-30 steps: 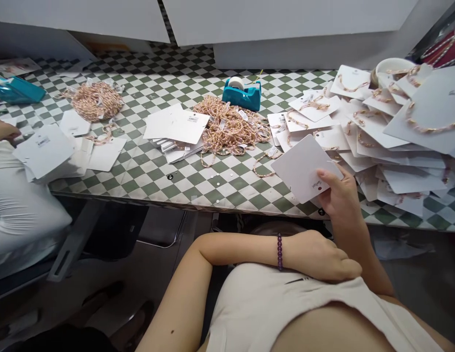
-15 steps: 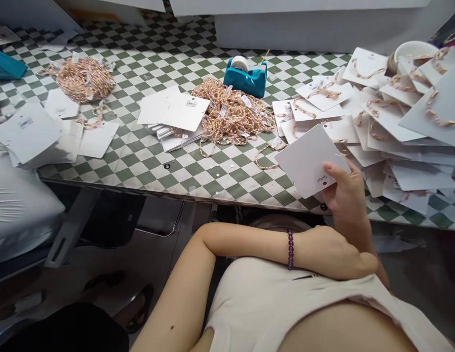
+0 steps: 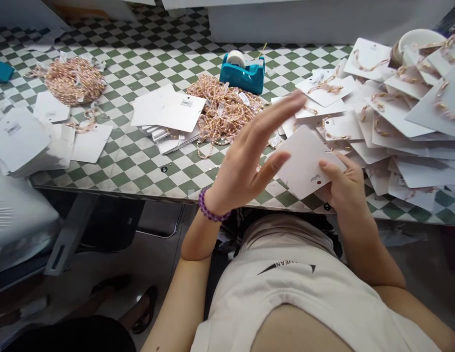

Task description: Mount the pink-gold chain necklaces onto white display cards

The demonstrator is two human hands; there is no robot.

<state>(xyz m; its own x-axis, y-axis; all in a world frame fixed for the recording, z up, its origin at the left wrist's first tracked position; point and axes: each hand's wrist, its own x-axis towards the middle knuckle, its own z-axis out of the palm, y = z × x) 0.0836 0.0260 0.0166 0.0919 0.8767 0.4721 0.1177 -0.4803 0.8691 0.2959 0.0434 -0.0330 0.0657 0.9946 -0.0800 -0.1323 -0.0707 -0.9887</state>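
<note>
My right hand (image 3: 347, 183) pinches a white square card (image 3: 303, 161) by its right corner, above the front edge of the table. The card has small print and a dark dot near its lower corner. My left hand (image 3: 245, 159), with a purple bead bracelet (image 3: 214, 205) at the wrist, is raised just left of the card. Its fingers are stretched out and hold nothing. Behind it lies a heap of pink and gold bead strands (image 3: 225, 110) with small tags, partly hidden by the hand. A stack of white cards (image 3: 169, 110) is left of the heap.
A teal tape dispenser (image 3: 242, 73) stands behind the heap. Many cards with bead strands (image 3: 407, 127) are piled at the right, near a white round container (image 3: 420, 39). Another strand pile (image 3: 75, 80) and card stack (image 3: 20, 137) are at the left, beside a person's pale clothing (image 3: 18, 210).
My left hand has risen from in front of my body to beside the card, and its fingers have opened. My right hand still holds the card in nearly the same place.
</note>
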